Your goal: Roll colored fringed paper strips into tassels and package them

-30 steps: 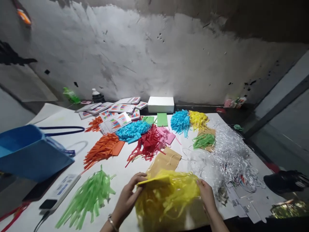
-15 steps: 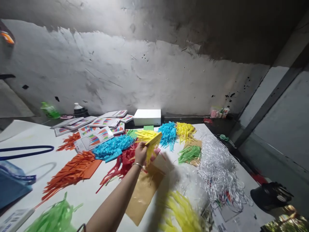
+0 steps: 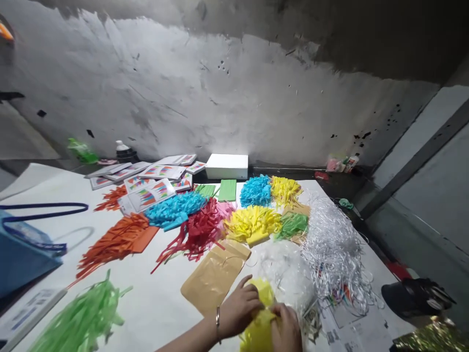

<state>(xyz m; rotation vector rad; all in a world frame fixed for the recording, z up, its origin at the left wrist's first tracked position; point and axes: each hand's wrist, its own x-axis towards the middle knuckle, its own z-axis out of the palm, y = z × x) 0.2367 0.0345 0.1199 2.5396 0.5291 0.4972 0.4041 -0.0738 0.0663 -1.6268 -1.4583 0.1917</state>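
Observation:
Both hands meet at the near edge of the table over a bunch of yellow paper strips (image 3: 261, 318). My left hand (image 3: 240, 308) curls its fingers onto the top of that bunch. My right hand (image 3: 286, 328) grips it from the right side. A brown paper pouch (image 3: 212, 276) lies flat just left of my left hand. Farther up the table rests a separate yellow fringed bundle (image 3: 252, 224), untouched, between the red strips (image 3: 196, 232) and a small green bundle (image 3: 292, 225).
Orange strips (image 3: 113, 242), blue strips (image 3: 174, 210) and light green strips (image 3: 78, 318) lie on the white table (image 3: 154, 303). A heap of clear and white shreds (image 3: 330, 249) fills the right. A blue bag (image 3: 22, 249) stands left; printed cards (image 3: 150, 188) and a white box (image 3: 226, 166) sit near the wall.
My left hand carried a yellow fringed bundle up the table, left it beside the red strips, and came back. Both hands now hold the remaining yellow strips.

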